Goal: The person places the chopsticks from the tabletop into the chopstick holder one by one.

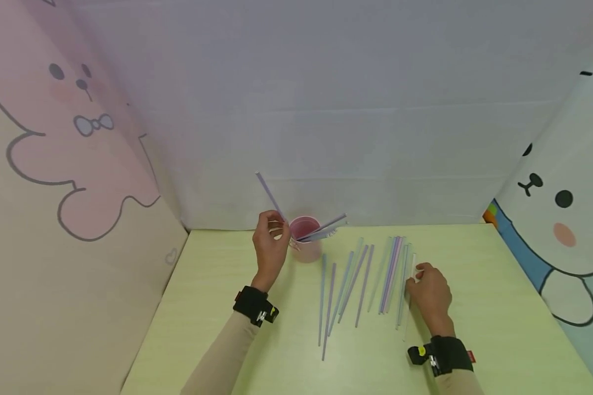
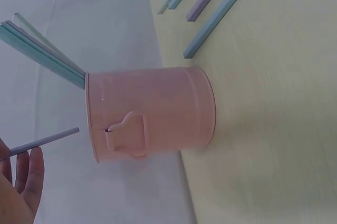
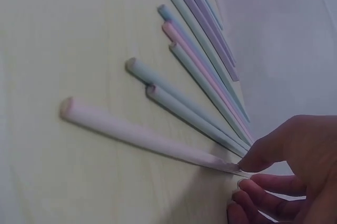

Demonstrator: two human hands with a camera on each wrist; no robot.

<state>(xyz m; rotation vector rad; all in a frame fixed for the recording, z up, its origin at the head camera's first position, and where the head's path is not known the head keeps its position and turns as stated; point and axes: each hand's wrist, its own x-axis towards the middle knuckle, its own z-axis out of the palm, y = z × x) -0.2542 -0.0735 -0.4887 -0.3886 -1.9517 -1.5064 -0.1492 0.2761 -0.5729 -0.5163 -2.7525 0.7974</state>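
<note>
My left hand (image 1: 272,247) pinches a pale purple straw (image 1: 269,193) between thumb and fingers. The straw slants up to the left, its lower end close to the mouth of a pink cup (image 2: 152,110). The cup stands upright with a small handle-like loop on its side; several straws (image 2: 47,52) lean out over its far side. On the right, my right hand (image 1: 431,293) is low over the table, thumb and forefinger pinching a whitish-pink straw (image 3: 131,134) near its far end. That straw lies at the right end of the spread-out row.
Several blue, purple, pink and green straws (image 1: 363,285) lie side by side on the pale wooden table (image 1: 207,307) between my hands. A white sheet (image 1: 346,137) hangs behind the cup, and cartoon-printed cloths (image 1: 79,159) flank both sides.
</note>
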